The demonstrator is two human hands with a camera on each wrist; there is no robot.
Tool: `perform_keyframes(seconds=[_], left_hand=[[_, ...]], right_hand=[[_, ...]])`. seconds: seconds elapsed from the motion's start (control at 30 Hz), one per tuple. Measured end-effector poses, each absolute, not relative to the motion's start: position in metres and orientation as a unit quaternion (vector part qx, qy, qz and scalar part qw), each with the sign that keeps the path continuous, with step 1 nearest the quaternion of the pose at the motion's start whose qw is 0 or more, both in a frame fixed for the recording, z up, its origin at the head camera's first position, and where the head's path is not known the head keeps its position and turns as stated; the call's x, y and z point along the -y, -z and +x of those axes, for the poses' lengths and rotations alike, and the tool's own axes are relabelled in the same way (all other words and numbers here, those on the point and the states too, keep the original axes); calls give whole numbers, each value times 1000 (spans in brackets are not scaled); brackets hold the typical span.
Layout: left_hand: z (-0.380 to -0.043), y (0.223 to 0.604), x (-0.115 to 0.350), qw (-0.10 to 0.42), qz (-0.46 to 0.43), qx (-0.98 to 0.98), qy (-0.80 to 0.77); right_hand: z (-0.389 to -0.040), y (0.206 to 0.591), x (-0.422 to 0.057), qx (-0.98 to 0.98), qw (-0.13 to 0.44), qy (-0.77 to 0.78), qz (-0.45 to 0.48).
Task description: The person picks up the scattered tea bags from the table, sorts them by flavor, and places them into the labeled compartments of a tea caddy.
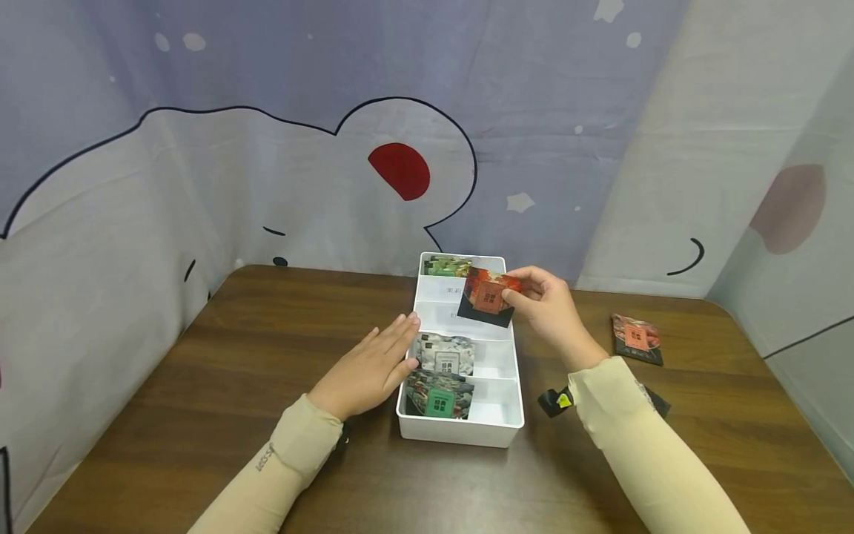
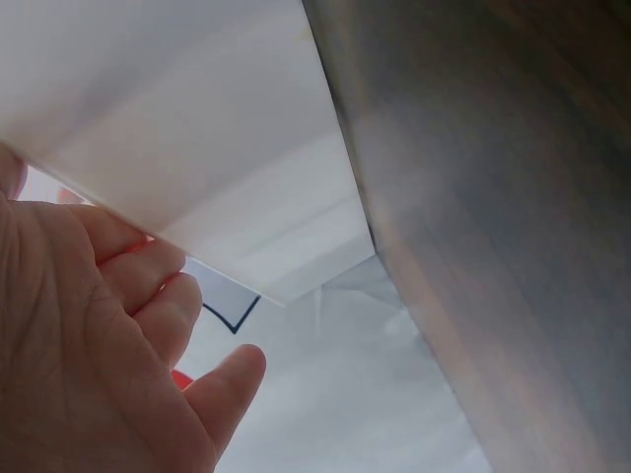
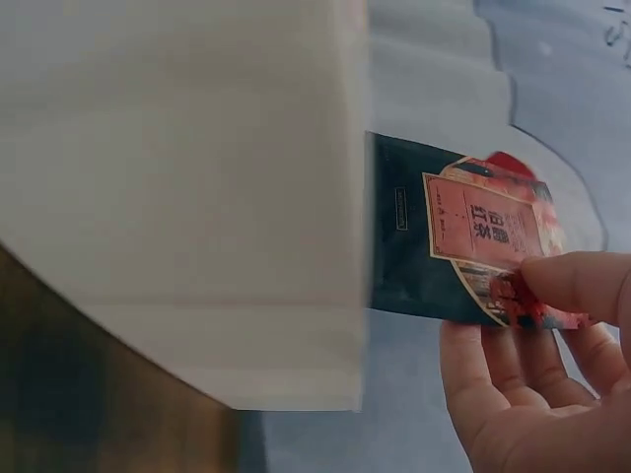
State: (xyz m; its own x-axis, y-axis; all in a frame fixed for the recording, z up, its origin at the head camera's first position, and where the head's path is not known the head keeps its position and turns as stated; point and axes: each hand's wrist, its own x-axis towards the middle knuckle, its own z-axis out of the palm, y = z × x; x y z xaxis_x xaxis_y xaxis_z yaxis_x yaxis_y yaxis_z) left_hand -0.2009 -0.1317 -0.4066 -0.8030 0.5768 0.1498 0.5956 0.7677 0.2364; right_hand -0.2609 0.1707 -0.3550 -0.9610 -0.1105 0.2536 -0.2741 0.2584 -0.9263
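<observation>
My right hand (image 1: 550, 311) pinches a red and black tea sachet (image 1: 489, 297) between thumb and fingers, above the middle of a white divided box (image 1: 460, 432). In the right wrist view the sachet (image 3: 424, 236) overlaps the box's side wall (image 3: 177, 197), its printed label facing the camera. My left hand (image 1: 370, 367) lies along the box's left rim with fingers extended, fingertips right at the edge. A grey-white sachet (image 1: 445, 356) and a green sachet (image 1: 439, 397) stand in the two front compartments. Green packets (image 1: 445, 265) fill part of the rearmost one.
Another red sachet (image 1: 637, 339) lies on the wooden table (image 1: 267, 371) at the right. A dark packet (image 1: 659, 403) shows partly from behind the right sleeve. A printed curtain (image 1: 300, 185) hangs close behind the table's back edge.
</observation>
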Motion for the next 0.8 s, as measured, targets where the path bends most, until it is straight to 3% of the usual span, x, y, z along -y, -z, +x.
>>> perform_keyframes(seconds=[0.23,0.8], left_hand=[[-202,407,131,34,-313,940,135],[-201,408,132,37,-313,939,136]], right_hand=[[-265,367,-171,812,54,-570,111],[-263,372,-192,841,90,-518,130]])
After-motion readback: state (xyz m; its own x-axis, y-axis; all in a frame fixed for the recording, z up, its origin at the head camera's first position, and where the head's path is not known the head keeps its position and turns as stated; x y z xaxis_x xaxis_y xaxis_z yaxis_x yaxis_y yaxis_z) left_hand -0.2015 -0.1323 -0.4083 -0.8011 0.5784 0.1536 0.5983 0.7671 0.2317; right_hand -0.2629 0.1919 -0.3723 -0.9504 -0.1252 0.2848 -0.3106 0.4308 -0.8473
